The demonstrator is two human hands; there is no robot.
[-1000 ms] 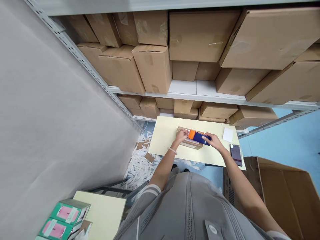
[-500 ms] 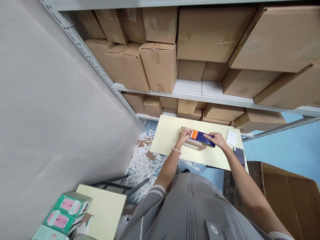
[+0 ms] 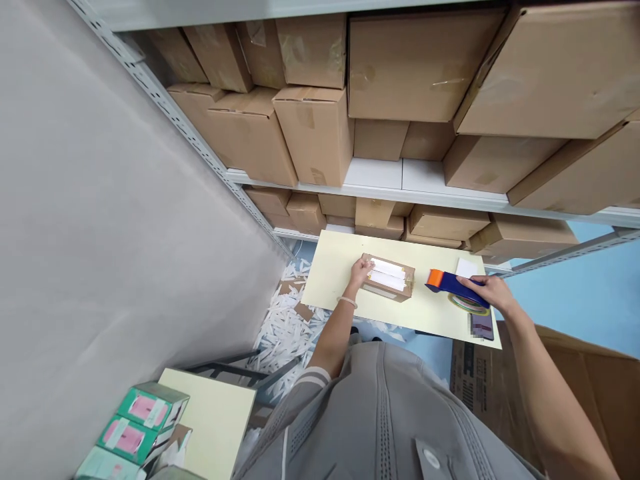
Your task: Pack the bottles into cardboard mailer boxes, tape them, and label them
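Note:
A small cardboard box (image 3: 387, 294) lies on the pale yellow tabletop (image 3: 330, 267), with white paper strips (image 3: 387, 272) on its upper face. My left hand (image 3: 361, 271) grips the box's left end, fingers closed over its edge. To the right, my right hand (image 3: 493, 292) is wrapped round a blue tape dispenser (image 3: 457, 283) with an orange front end. A roll of tape (image 3: 469, 305) shows beneath its body. The dispenser is apart from the box. Close below it lies a phone-like dark slab (image 3: 481, 327), and a white card (image 3: 467, 267) lies behind it.
Metal shelves (image 3: 425, 193) full of cardboard boxes (image 3: 315, 133) rise behind the table. A large open carton (image 3: 575, 373) stands at the lower right. White paper scraps (image 3: 280, 320) cover the floor at left. Green boxes (image 3: 135, 423) sit by a second yellow board (image 3: 215, 413).
My right hand has carried the tape dispenser rightward off the box, uncovering the white strips on top. My left hand has shifted slightly left and stays at the box's left end.

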